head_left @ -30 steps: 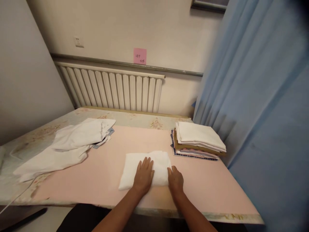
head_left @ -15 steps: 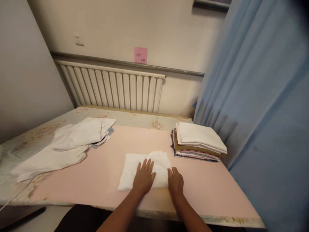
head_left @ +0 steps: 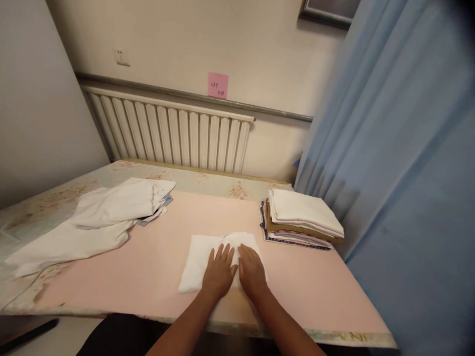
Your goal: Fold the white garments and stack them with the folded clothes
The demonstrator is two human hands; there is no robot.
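Observation:
A folded white cloth [head_left: 196, 257] lies flat on the pink sheet near the table's front edge. My left hand [head_left: 219, 269] rests on its middle, palm down, with fingers stretched out. Close beside it, my right hand [head_left: 253, 269] lies on the cloth's right half, fingers extended forward and holding nothing. Both hands cover part of the cloth, so some of its surface is hidden.
To the right sits a stack of folded cloths [head_left: 302, 212], white on top with brown and patterned ones below. A loose heap of white cloth [head_left: 107, 212] spreads over the left side. A blue curtain [head_left: 401, 173] hangs at right; a radiator [head_left: 166, 131] stands behind.
My right hand has let go of the cloth's right edge and moved left onto its top. My left hand has stayed on the cloth.

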